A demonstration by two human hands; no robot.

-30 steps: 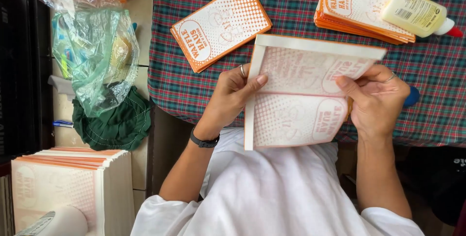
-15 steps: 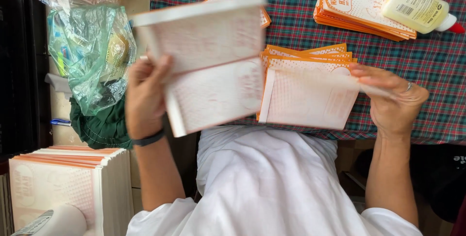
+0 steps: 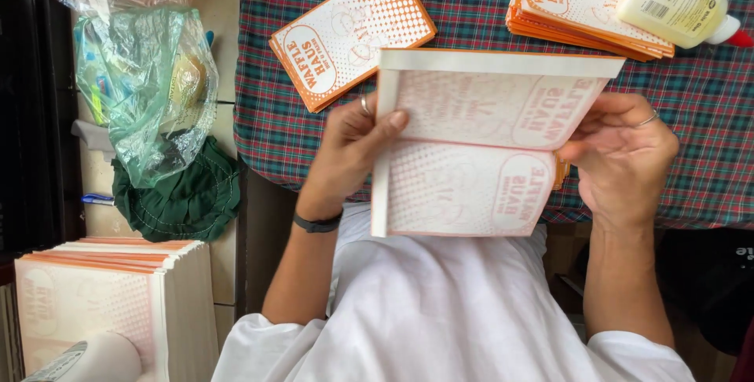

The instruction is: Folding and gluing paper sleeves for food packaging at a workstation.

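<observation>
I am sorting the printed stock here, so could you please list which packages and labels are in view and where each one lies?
Unfolded paper bag sheet: held between left hand and right hand, pale with faint orange dots.
Flat paper bag: on the plaid cloth, upper centre, orange-and-white rectangle.
Bag stack: upper right, orange-edged.
Glue bottle: on that stack, cream, red tip.
Sheet stack: lower left.

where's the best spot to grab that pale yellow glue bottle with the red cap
Grip the pale yellow plastic glue bottle across its wide flat body, coming from above. It lies on its side on the stack of orange printed paper bags, red cap pointing right, so the broad middle probably offers more hold than the narrow cap.
</observation>
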